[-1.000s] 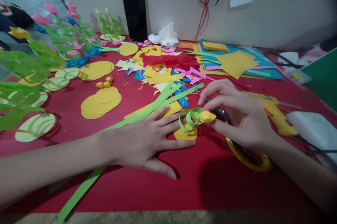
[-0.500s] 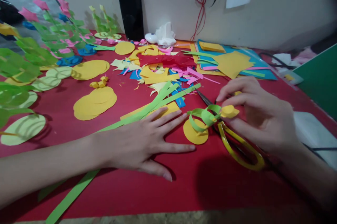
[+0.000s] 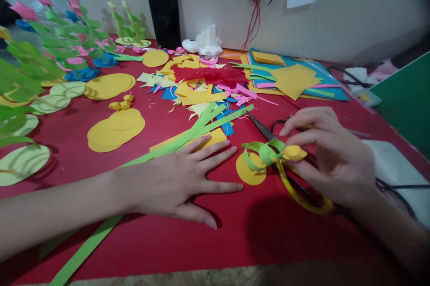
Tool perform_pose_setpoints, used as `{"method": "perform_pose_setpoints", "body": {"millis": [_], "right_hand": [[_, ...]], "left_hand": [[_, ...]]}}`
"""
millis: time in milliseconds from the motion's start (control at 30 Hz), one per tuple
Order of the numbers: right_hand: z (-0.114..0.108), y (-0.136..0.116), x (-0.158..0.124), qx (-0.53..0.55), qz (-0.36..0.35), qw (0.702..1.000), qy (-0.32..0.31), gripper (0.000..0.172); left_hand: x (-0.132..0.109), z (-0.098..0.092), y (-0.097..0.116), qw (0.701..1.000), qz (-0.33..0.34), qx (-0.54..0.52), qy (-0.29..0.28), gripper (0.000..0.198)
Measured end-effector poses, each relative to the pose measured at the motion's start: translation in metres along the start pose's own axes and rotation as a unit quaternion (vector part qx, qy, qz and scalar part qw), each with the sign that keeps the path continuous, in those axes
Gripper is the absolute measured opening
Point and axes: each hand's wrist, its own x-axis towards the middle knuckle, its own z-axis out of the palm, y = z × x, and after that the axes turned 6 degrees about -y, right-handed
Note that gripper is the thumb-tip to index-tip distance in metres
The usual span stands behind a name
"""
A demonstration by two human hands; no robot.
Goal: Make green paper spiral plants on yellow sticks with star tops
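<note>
My left hand (image 3: 188, 176) lies flat on the red tabletop with its fingers spread, over long green paper strips (image 3: 148, 157) and beside a yellow paper piece (image 3: 218, 137). Between thumb and fingers, my right hand (image 3: 332, 160) pinches a paper flower by its yellow folded bud (image 3: 294, 153). The flower's stem is wrapped in curled green paper (image 3: 267, 153), and it leans sideways with its round yellow base (image 3: 251, 174) toward my left hand. Scissors with yellow handles (image 3: 289, 189) lie beneath the flower and my right hand, blades pointing away; part of them is hidden.
Several finished paper flowers (image 3: 43, 35) stand at the left. Yellow paper discs (image 3: 116, 131) lie nearby. Coloured scraps (image 3: 204, 84) heap up in the middle, with blue sheets (image 3: 332, 91) behind right. A black phone (image 3: 163, 6) leans on the wall; a green board (image 3: 406, 97) stands right.
The view has shifted slightly. My right hand has moved a little toward me with the paper flower, which remains pinched. My left hand stays flat in place.
</note>
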Motion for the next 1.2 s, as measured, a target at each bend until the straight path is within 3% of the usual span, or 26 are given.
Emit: {"method": "perform_pose_setpoints", "body": {"millis": [167, 333, 567, 733, 833, 1000, 1200], "right_hand": [[-0.001, 0.002, 0.001, 0.006, 0.001, 1.000, 0.000, 0.025], [-0.002, 0.003, 0.000, 0.015, 0.050, 0.999, -0.014, 0.028], [-0.009, 0.003, -0.004, 0.034, 0.087, 0.990, -0.109, 0.052], [-0.019, 0.008, -0.001, -0.012, 0.088, 0.981, -0.170, 0.059], [-0.024, 0.010, 0.001, -0.028, 0.072, 0.981, -0.180, 0.050], [-0.024, 0.010, 0.004, 0.031, 0.049, 0.987, -0.151, 0.015], [-0.021, 0.010, 0.002, 0.069, 0.026, 0.990, -0.122, 0.019]], "left_hand": [[0.001, -0.002, 0.001, 1.000, -0.003, 0.005, -0.018, 0.059], [0.001, -0.003, 0.002, 1.000, -0.007, 0.010, -0.013, 0.057], [0.001, -0.003, 0.002, 1.000, -0.012, 0.009, -0.019, 0.057], [0.001, -0.003, 0.002, 1.000, -0.011, 0.013, -0.022, 0.056], [0.000, -0.004, 0.002, 1.000, -0.008, 0.008, -0.018, 0.056], [0.001, -0.003, 0.001, 1.000, -0.003, 0.008, -0.009, 0.056], [0.000, -0.004, 0.006, 0.998, -0.013, 0.051, 0.016, 0.065]]}}
